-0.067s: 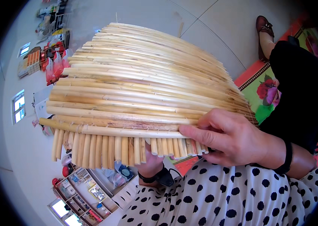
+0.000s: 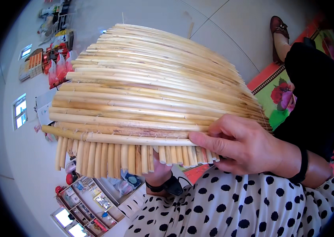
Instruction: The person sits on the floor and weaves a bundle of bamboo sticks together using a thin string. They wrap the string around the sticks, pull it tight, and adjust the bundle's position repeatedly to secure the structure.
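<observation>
A large panel of pale yellow stalks (image 2: 147, 89), stitched side by side with thin thread, fills the middle of the view, tilted in front of me. Beneath it, a second layer of stalks (image 2: 107, 156) runs crosswise, its cut ends jutting past the near edge. My right hand (image 2: 242, 148) pinches that near edge toward its right end, thumb on the top stalk and the other fingers curled below. Behind the jutting ends is my left hand (image 2: 162, 170), with a dark band at the wrist; the panel hides its fingers.
My lap lies below, in a black-dotted white cloth (image 2: 222, 205). At the right are a black-clothed leg (image 2: 313, 87), a brown shoe (image 2: 278, 33) and a flowered mat (image 2: 279, 93). Shelves (image 2: 90, 201) with small goods stand at lower left, red-and-white bags (image 2: 60, 69) at upper left.
</observation>
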The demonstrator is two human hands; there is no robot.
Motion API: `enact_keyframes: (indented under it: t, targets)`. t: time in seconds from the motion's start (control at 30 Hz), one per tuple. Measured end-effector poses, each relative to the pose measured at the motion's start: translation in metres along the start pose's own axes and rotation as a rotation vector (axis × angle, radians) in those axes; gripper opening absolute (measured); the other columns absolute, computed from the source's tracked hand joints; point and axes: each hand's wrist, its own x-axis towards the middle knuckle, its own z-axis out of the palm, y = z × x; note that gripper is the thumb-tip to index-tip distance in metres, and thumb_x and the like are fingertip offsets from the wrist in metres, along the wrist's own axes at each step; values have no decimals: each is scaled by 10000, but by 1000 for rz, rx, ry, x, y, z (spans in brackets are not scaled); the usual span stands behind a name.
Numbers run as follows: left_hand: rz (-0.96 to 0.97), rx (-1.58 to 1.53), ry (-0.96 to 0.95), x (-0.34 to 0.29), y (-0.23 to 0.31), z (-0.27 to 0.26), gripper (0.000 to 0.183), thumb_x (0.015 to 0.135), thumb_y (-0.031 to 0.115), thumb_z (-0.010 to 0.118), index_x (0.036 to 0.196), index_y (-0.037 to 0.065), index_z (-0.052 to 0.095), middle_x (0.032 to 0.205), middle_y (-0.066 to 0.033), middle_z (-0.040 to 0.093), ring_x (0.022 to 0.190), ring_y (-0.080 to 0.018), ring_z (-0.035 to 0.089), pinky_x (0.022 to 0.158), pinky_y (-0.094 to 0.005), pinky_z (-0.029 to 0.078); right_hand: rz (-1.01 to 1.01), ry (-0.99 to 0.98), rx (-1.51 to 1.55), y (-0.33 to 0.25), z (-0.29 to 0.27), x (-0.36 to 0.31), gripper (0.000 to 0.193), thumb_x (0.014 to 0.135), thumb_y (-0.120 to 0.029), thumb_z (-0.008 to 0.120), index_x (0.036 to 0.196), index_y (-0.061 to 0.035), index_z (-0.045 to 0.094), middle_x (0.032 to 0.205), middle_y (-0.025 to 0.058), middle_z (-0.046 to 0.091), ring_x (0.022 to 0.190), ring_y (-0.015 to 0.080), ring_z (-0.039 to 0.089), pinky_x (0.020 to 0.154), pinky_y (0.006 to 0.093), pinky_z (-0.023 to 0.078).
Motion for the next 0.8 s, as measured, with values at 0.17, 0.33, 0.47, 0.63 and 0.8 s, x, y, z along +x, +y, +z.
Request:
enact_keyframes:
  t: [0.17,0.33,0.47,0.63,0.8]
  targets:
    - [-13,-29,27,-3,3,-5,632,872,102,653,1401,39,314,1317,-110,476,1161,-234,508,955,-404,454,-2,-20,-1,1,0,3,639,707,-25,678,1327,-18,526,854,76,512,732,232,567,576,328,499]
    - [-33,-75,40,-2,3,-7,543,896,102,614,1370,34,358,1266,-105,503,1110,-224,529,913,-388,468,-14,-67,-98,2,-1,4,625,697,-47,699,1300,4,541,853,55,515,735,209,569,503,305,493]
    - [-29,-182,19,8,3,-2,475,915,102,583,1345,29,392,1225,-101,524,1070,-217,545,879,-375,479,-27,-62,-161,-2,0,6,600,686,-96,726,1257,4,571,873,48,536,740,198,572,482,297,483]
    - [-32,-487,-123,35,1,26,397,939,102,544,1313,24,436,1174,-97,551,1019,-207,566,837,-359,493,18,77,-402,-14,8,11,636,618,-137,790,1220,-41,609,897,61,582,728,214,594,555,310,501]
    - [-133,-475,-272,77,41,65,189,938,116,545,1054,-27,589,849,-45,580,715,-116,533,604,-256,446,56,264,-648,-27,8,28,588,645,-227,818,1158,-41,602,867,75,574,727,243,615,556,334,502]
